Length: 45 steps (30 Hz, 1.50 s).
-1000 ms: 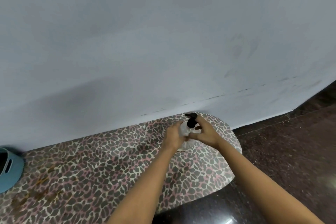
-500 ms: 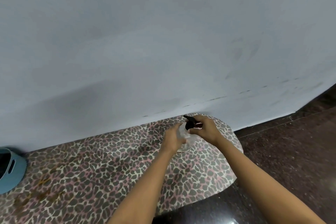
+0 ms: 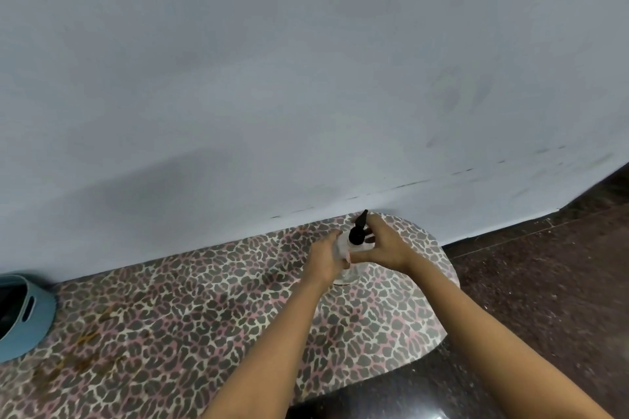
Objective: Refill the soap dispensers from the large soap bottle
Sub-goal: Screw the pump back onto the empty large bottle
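Barely begun: left grip (image 3: 323, 258) wraps the dispenser (image 3: 341, 243) on the tabletop (image 3: 170, 316), right grip (image 3: 388, 248) pinches its pump (image 3: 356, 235), seemingly still on; no soap bottle visible, filling remains.

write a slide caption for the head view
Left hand holds a clear dispenser on the leopard-print table while the right hand grips its black pump.

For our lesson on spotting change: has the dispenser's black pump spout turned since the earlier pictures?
Yes. The black pump spout has swung round: its tip pointed left along the wall, now toward it.
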Motion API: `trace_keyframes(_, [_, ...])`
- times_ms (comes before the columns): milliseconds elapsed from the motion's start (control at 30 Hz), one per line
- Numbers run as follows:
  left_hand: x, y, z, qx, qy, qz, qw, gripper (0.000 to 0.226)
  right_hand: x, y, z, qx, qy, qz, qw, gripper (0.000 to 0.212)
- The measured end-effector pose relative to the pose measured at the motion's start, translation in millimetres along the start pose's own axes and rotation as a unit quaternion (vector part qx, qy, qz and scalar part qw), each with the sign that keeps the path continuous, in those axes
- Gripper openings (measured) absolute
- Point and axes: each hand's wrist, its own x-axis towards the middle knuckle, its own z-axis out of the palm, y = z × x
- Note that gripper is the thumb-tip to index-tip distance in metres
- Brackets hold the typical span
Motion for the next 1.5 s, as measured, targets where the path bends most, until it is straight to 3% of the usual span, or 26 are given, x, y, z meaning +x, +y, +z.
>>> trace_keyframes(67, [1.5,0.4,-0.1,0.005,-0.005,-0.002,1.000,0.072,-4.1,1.6,-5.6,0.053,-0.015,-0.003,0.998,0.052])
trace_keyframes(200, [0.6,0.9,3.7,0.005,0.000,-0.003,1.000,0.075,-1.3,-6.6,-4.7,0.047,0.063,0.043,0.996,0.023])
trace_keyframes(333, [-1.2,1.5,7.9,-0.003,0.007,0.002,1.000,0.075,2.3,-7.2,10.8,0.025,0.119,0.039,0.992,0.033])
trace_keyframes(533, [2.1,-4.5,4.4,-0.005,0.008,0.001,1.000,0.076,-5.3,5.9,3.4,0.115,0.031,0.020,0.993,0.046])
trace_keyframes(633, [1.0,-5.9,6.6,-0.006,0.011,0.002,1.000,0.076,-2.9,0.6,4.8,0.091,0.079,0.054,0.991,0.034])
trace_keyframes(733, [-0.5,-5.3,7.6,-0.006,0.011,0.006,1.000,0.073,1.6,1.3,15.5,0.011,0.132,0.054,0.990,0.042])
trace_keyframes(800, [-0.6,-5.5,6.0,-0.014,0.005,0.004,1.000,0.071,0.4,1.6,15.9,0.036,0.101,0.042,0.993,0.037])
trace_keyframes(867, [0.2,-6.8,2.4,-0.023,0.000,-0.004,1.000,0.074,-1.9,2.8,9.3,0.057,0.021,0.013,0.998,0.030])
trace_keyframes(933, [1.1,-7.6,0.1,-0.029,-0.006,-0.010,1.000,0.079,-2.0,6.4,1.4,0.060,-0.023,0.005,0.998,0.041])
trace_keyframes(1067, [0.6,-7.4,1.3,-0.022,-0.003,-0.010,1.000,0.080,0.1,4.9,3.4,0.065,0.057,0.027,0.996,0.029])
trace_keyframes(1167, [-1.3,-6.7,4.1,-0.028,0.003,0.001,1.000,0.070,-0.4,5.3,21.0,0.037,0.139,0.046,0.989,0.045])
trace_keyframes(1233, [-1.4,-7.4,3.5,-0.033,0.003,0.001,0.999,0.067,-2.9,6.5,26.4,0.066,0.133,0.040,0.988,0.048])
trace_keyframes(1367, [1.7,-9.5,-1.7,-0.034,-0.008,-0.004,0.999,0.073,-9.6,5.8,12.9,0.097,0.035,-0.006,0.995,0.049])
trace_keyframes(1500, [-0.1,-8.2,3.0,-0.019,-0.005,-0.008,1.000,0.075,-7.8,5.0,14.9,0.115,0.125,0.039,0.985,0.033])
